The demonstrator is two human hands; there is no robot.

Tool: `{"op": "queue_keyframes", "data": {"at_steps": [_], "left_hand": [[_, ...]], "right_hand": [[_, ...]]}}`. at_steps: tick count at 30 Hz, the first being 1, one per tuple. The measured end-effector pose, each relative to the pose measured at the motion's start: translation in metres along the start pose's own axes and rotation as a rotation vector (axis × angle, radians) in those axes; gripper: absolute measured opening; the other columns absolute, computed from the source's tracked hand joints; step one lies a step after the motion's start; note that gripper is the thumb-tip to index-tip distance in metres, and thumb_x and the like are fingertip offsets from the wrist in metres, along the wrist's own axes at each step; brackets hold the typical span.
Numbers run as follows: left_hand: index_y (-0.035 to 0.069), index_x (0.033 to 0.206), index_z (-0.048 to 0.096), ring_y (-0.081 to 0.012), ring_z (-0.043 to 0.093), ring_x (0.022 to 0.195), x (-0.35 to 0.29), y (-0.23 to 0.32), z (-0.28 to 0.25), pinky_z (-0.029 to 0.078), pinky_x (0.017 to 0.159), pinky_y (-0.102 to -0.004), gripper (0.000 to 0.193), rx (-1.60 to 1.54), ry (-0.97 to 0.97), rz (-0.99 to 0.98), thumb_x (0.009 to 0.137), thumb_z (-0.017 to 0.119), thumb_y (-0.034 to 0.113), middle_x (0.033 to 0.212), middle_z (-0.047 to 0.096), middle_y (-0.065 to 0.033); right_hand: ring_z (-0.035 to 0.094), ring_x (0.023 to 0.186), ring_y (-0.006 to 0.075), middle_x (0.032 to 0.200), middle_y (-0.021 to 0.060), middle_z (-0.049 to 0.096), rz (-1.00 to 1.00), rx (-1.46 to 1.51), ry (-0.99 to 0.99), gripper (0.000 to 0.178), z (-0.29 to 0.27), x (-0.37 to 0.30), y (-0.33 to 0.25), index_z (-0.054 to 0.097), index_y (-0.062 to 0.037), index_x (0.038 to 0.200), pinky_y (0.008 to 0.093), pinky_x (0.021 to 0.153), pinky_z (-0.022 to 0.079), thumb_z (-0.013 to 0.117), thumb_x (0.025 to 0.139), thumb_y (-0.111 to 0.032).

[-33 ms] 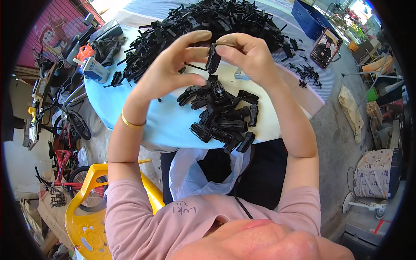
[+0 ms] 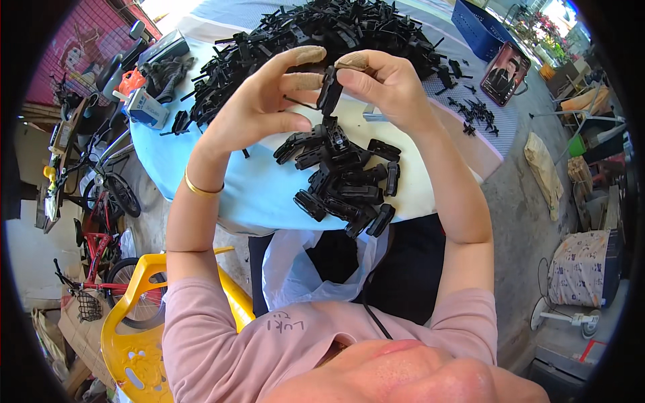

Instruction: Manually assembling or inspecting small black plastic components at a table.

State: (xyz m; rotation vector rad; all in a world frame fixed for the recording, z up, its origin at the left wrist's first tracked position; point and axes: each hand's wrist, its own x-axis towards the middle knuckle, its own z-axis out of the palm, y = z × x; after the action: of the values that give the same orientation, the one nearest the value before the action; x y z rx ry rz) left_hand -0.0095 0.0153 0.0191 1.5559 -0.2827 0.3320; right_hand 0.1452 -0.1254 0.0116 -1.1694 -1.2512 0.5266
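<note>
Above the near part of the table my right hand (image 2: 386, 84) pinches a black plastic part (image 2: 329, 92) between thumb and index finger. The part is long and narrow and hangs nearly upright, with a thin black strip sticking out to its left. My left hand (image 2: 265, 101) is curved beside it, thumb and fingers apart; its middle fingertip is close to the part, and I cannot tell whether it touches. Tan wrapping covers some fingertips. Just below lies a small heap of similar black parts (image 2: 353, 191). A large pile of black pieces (image 2: 336, 30) spreads beyond my hands.
Small black pieces (image 2: 476, 114) lie scattered at the right, near a propped phone (image 2: 505, 74) and a blue basket (image 2: 480, 30). A blue-and-white box (image 2: 146, 109) stands at the table's left. A white plastic bag (image 2: 285, 272) hangs below the near edge; a yellow chair (image 2: 134, 336) is at lower left.
My left thumb has drawn slightly left, away from the part. The right hand keeps its pinch, and the part has barely shifted.
</note>
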Motion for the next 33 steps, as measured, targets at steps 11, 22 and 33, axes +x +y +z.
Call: {"op": "queue_keyframes", "data": {"at_steps": [11, 22, 33], "left_hand": [[-0.001, 0.093, 0.05, -0.0194, 0.063, 0.081, 0.003, -0.026, -0.001, 0.052, 0.079, -0.0319, 0.029, -0.408, -0.052, -0.253, 0.074, 0.07, 0.009, 0.091, 0.06, -0.0113], [0.002, 0.08, 0.048, -0.0046, 0.055, 0.071, 0.002, -0.037, 0.001, 0.045, 0.061, -0.0181, 0.024, 0.33, 0.431, -0.058, 0.074, 0.069, 0.009, 0.069, 0.053, 0.0014], [-0.001, 0.104, 0.051, -0.0088, 0.057, 0.078, -0.001, -0.028, 0.01, 0.05, 0.07, -0.0227, 0.031, 0.294, 0.417, 0.015, 0.076, 0.063, -0.001, 0.088, 0.058, -0.0049]], "right_hand": [[0.056, 0.08, 0.0075, 0.088, 0.002, 0.062, -0.06, 0.031, -0.226, 0.019, -0.001, 0.002, 0.005, 0.061, 0.0003, 0.099, 0.0192, 0.072, 0.046, 0.061, 0.081, -0.007], [0.047, 0.062, 0.0037, 0.07, -0.0022, 0.053, 0.099, -0.224, 0.042, 0.014, 0.013, -0.002, 0.004, 0.059, -0.0004, 0.094, 0.0167, 0.054, 0.036, 0.052, 0.088, -0.011], [0.039, 0.054, 0.0005, 0.066, -0.002, 0.054, 0.067, -0.238, 0.032, 0.016, 0.022, -0.003, 0.013, 0.06, -0.0004, 0.092, 0.0156, 0.048, 0.029, 0.052, 0.089, -0.014]]}}
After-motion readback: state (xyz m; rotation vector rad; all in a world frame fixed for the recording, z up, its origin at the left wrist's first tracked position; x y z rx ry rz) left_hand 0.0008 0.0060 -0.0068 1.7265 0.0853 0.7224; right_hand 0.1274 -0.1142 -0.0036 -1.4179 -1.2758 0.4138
